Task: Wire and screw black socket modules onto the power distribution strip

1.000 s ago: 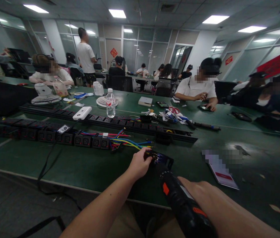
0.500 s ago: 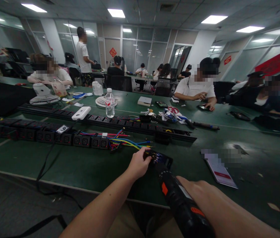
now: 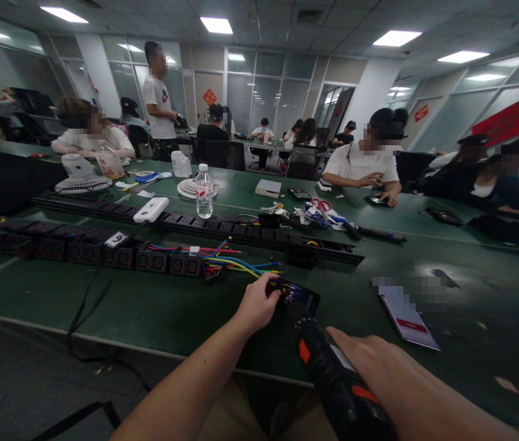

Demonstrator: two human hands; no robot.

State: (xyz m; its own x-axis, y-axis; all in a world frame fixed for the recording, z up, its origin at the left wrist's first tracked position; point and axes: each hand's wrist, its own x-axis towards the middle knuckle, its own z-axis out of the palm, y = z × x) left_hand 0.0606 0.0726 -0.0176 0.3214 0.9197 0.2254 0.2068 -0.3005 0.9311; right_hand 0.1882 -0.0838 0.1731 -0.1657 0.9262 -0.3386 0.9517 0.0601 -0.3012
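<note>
Left fingers (image 3: 265, 280) grip black part (image 3: 305, 295) at left end.

1. Two bare hands are showing, left hand (image 3: 259, 301) and right hand (image 3: 364, 358).
2. One drill (image 3: 328, 367) is making the count, and one black part (image 3: 303, 296).
3. At least two socket strips (image 3: 125, 258) are stretching across one green bench (image 3: 162, 312).
4. One water bottle (image 3: 204, 199) is standing there, and one white jug (image 3: 181, 165) is too.
5. One phone (image 3: 409, 321) is lying flat; one white power bank (image 3: 151, 210) is resting; one number card (image 3: 116, 239) is showing.
6. Two white fan grilles (image 3: 83, 184) are sitting out.
7. Four ceiling panels (image 3: 216, 25) are glowing!
</note>
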